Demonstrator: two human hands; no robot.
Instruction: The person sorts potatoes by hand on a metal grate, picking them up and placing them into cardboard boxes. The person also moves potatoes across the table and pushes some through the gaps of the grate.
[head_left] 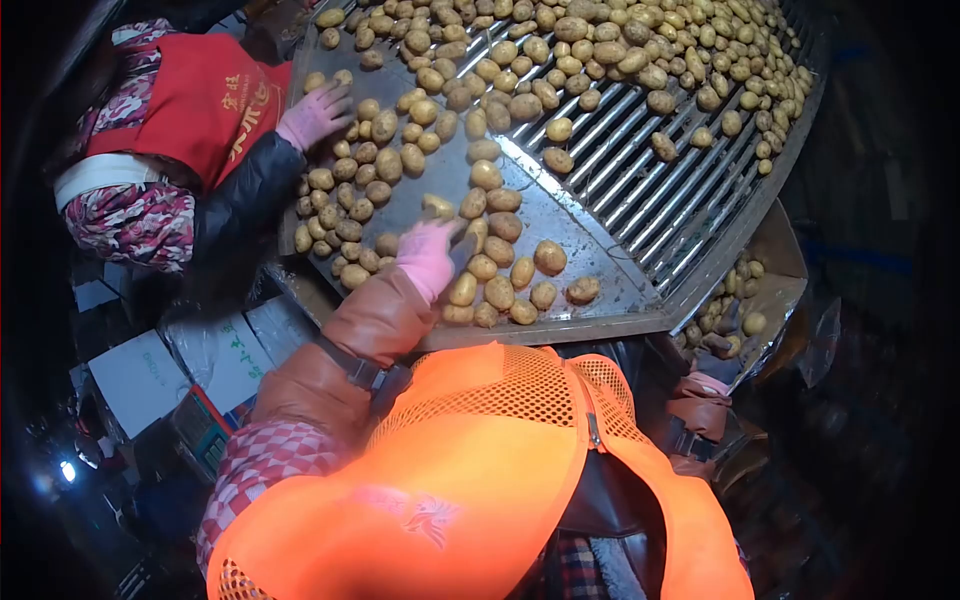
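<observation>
My left hand, in a pink glove with a dark palm side, reaches over the metal sorting table. Its slightly blurred fingers are apart and lie among potatoes, touching some at the edge of a loose group; no potato shows gripped in it. Low on the right, my right hand is at the near side of a lined box holding potatoes. Its glove looks dark with a pink cuff. Shadow and the box edge hide most of its fingers, so whether it holds anything cannot be made out.
A co-worker in a red apron stands at the left, a pink-gloved hand beside potatoes on the table. Metal rollers carry many potatoes at the far right. White boxes stand lower left. A raised rim borders the table's near side.
</observation>
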